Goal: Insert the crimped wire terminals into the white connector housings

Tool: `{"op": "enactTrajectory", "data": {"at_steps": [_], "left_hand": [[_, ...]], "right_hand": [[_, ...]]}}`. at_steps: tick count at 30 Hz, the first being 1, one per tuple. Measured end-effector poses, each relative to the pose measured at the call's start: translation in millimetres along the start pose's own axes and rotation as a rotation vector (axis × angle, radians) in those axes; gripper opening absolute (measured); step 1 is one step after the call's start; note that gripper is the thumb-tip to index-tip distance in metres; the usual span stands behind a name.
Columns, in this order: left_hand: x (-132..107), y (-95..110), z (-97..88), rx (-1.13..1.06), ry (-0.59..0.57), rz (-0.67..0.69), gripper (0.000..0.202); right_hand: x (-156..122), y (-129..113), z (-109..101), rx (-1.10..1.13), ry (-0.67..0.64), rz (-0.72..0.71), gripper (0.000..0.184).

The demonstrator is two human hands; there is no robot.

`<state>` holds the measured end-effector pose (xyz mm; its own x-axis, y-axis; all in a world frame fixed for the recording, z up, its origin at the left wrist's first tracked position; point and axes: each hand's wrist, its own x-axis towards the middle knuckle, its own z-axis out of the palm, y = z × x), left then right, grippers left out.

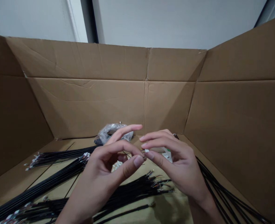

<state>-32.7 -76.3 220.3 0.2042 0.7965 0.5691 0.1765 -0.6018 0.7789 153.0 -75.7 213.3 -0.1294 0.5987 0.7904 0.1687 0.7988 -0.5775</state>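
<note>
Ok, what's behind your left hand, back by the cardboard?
A crumpled clear plastic bag lies by the cardboard wall, something dark at its edge. Your left hand hides its lower part.

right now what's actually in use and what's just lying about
In use:
left hand
right hand
thin wire pinched between them

Lying about:
black cable bundles with white-tipped ends
clear plastic bag
cardboard box walls

Left hand up from 7 o'clock, fingers curled, left thumb pointing toward 3 o'clock. Right hand up from 5 o'clock, wrist slightly bent, right fingertips curled toward 9 o'clock. Both hands bare, close together at mid-frame, tips almost meeting.
</note>
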Motion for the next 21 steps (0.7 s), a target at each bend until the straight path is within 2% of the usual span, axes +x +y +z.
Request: {"op": "enactTrajectory", "data": {"at_steps": [2,5,8,10,12,17,21], "left_hand": [[0,1,3.3,0.076,0.040,0.044,0.021],[2,2,10.0,0.187,0.078,0.127,0.025],[3,3,13.6,0.247,0.073,0.171,0.026],[3,2,12.8,0.259,0.069,0.183,0.025],[2,1,9.9,0.253,0.051,0.183,0.024],[-1,0,2.5,0.170,-0.080,0.145,0.021],[-1,-2,2.2,0.143,-0.033,0.110,0.017]], "right_hand": [[0,1,-2,0.045,0.006,0.064,0.011],[-2,2,-6,0.142,-0.023,0.270,0.005],[-2,2,-7,0.292,-0.091,0.437,0.022],[-2,3,-7,0.377,-0.143,0.471,0.027],[-1,5,-6,0.420,-0.182,0.480,0.024],[-2,11,-8,0.470,-0.206,0.498,0.020],[-3,11,-6,0.498,-0.172,0.505,0.020]]}}
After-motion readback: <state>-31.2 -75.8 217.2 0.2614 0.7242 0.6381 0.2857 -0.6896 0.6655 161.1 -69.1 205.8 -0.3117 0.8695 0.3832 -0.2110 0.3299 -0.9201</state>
